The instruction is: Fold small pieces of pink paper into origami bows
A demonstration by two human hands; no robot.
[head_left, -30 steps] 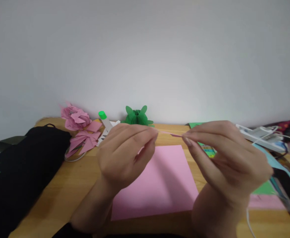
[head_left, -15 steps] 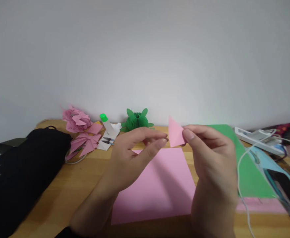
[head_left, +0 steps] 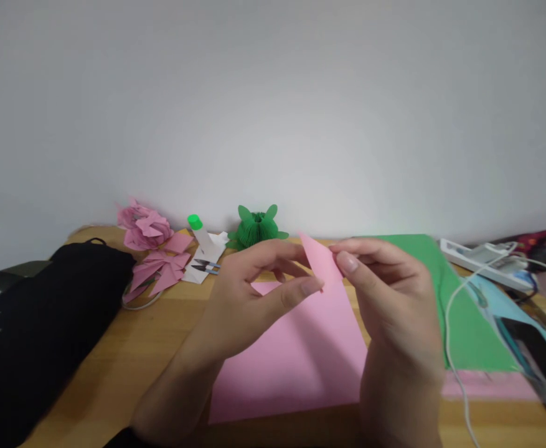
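A small folded pink paper piece (head_left: pixel 322 260) is held up in the air between my hands, tilted, with its point toward the upper left. My right hand (head_left: pixel 389 292) pinches its right edge between thumb and fingers. The thumb of my left hand (head_left: pixel 254 298) touches the paper's lower left edge, while its index fingertip is hidden behind the paper. Below both hands a large pink paper sheet (head_left: pixel 291 367) lies flat on the wooden table (head_left: pixel 109 361).
Along the wall stand a pink paper flower (head_left: pixel 146 227), a glue stick (head_left: pixel 198 231) and a green paper figure (head_left: pixel 258 229). Small scissors (head_left: pixel 206 266) lie near pink cutouts (head_left: pixel 165 267). At right are green paper (head_left: pixel 473 330), a white cable (head_left: pixel 449 336), a power strip (head_left: pixel 487 267) and a phone (head_left: pixel 534 348). Black cloth (head_left: pixel 43 330) is at left.
The small pink paper has tilted and moved slightly left and down with my right hand. My left thumb and fingers, apart from it before, now meet its left side.
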